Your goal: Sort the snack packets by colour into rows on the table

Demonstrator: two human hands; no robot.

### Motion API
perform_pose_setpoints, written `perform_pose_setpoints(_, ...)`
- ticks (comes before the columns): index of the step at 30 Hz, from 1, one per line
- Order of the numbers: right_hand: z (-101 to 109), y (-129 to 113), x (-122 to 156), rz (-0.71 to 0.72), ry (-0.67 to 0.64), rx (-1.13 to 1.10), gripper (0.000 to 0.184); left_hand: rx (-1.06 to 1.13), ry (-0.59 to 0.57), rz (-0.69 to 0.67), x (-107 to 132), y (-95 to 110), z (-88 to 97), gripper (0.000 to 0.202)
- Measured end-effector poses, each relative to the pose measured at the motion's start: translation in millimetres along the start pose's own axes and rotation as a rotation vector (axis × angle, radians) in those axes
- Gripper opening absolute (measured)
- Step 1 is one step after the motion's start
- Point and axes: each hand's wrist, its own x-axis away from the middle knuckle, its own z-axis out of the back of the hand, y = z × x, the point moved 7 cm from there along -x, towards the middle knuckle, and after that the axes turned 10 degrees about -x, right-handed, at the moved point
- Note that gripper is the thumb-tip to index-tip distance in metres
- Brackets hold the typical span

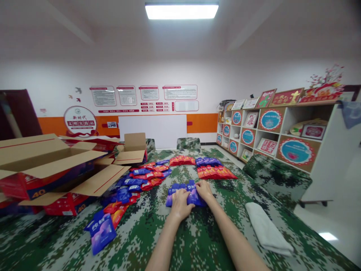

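Note:
A row of overlapping blue-purple packets (pixel 174 189) lies in front of me on the camouflage tablecloth (pixel 208 241). My left hand (pixel 180 203) rests on top of these packets, thumb stretched out to the right and fingers laid over them. At the row's right end, my right hand (pixel 205 191) has its fingers curled over the edge of a blue packet (pixel 192 194), closed on it. The hands cover parts of the row. Nearest on the left is a loose blue packet (pixel 103 233), with an orange-red packet (pixel 118 216) beside it.
A spread of mixed blue and red packets (pixel 132 182) lies left. Farther back are neat rows of red packets (pixel 216 172) and blue packets (pixel 208 162). Opened cardboard boxes (pixel 50 165) crowd the left side. A folded white towel (pixel 267 227) lies right, near a covered chair (pixel 278 178).

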Motion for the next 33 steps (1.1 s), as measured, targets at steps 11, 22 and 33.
perform_pose_setpoints(11, -17.5, 10.6, -7.3, 0.068, 0.017, 0.113, 0.029, -0.029, 0.017, -0.014, -2.7, -5.5, -4.9, 0.048)
perform_pose_setpoints(22, -36.9, -14.5, 1.6, 0.33, -0.09, 0.104, 0.034, -0.008, -0.008, -0.193, 3.4, 6.4, -6.5, 0.034)
perform_pose_setpoints(33, -50.5, -5.2, -3.2, 0.328, -0.144, 0.115, 0.036, -0.041, -0.014, -0.219, 4.9, 5.0, -6.2, 0.028)
